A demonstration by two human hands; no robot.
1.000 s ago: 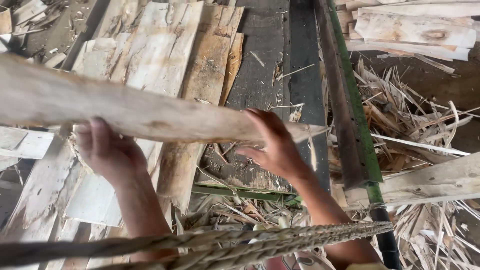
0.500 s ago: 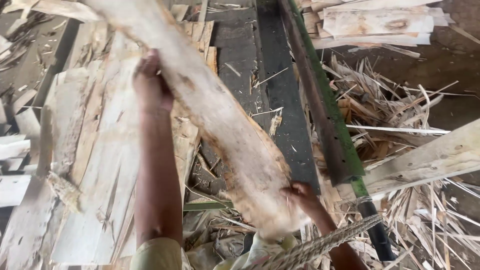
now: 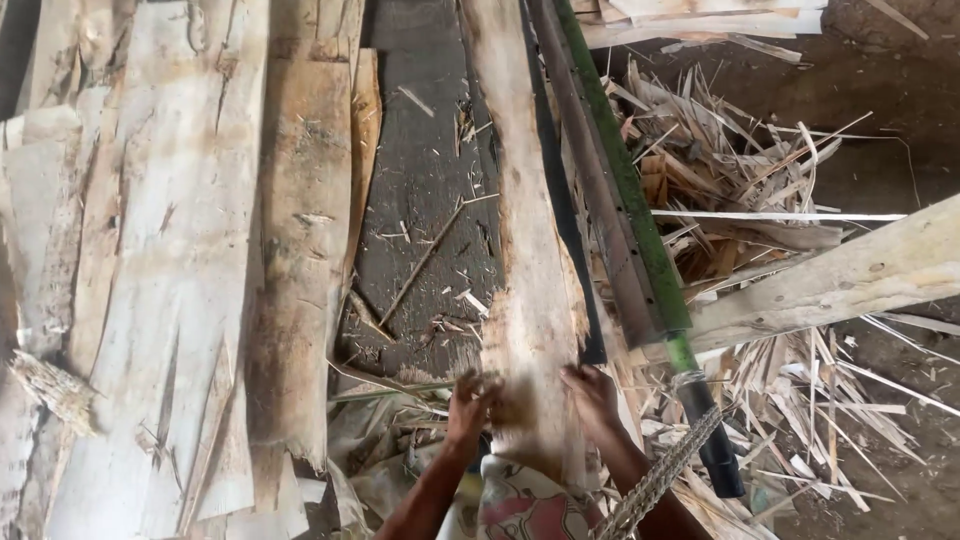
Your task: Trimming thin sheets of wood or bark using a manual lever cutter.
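Left hand (image 3: pixel 470 400) and right hand (image 3: pixel 592 396) grip the near end of a long bark slab (image 3: pixel 525 230), fingers curled round its edges; slab runs away beside green rail (image 3: pixel 625 190).

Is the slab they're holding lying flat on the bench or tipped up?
Flat. The wood slab lies lengthwise along the dark bench beside the green rail, left hand and right hand gripping its near end.

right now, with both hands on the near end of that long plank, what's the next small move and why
Probably slide the plank forward along the dark bed. It already lies lengthwise beside the green rail, and the left hand and right hand grip its near end.
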